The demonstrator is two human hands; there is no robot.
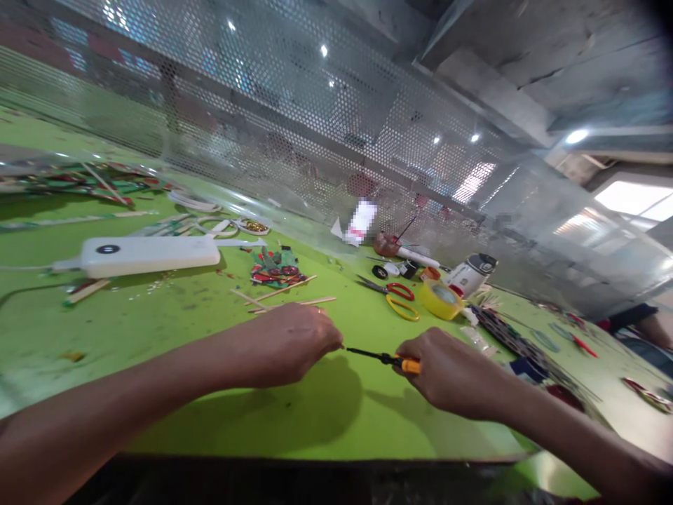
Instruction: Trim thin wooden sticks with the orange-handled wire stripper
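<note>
Between my hands, the orange-handled screwdriver (386,358) sits level just over the green table (158,322). My right hand (452,375) is wrapped round its handle. The black tip meets my left hand (291,344), whose fingers are pinched together on something too small to make out. I judge the tip is being seated, and what comes next calls for a steady pinch. Beyond the grip lie scissors (394,294) and a yellow tape roll (442,299).

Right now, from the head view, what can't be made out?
- Head view: whether the left hand holds anything; its curled fingers hide it.
- Head view: the screwdriver tip, lost at the left hand; its handle is mostly covered by the right hand.
- Head view: the white packet by the mesh wall, blurred out.
- Head view: another person's arm at far right, cut off by the frame edge.
</note>
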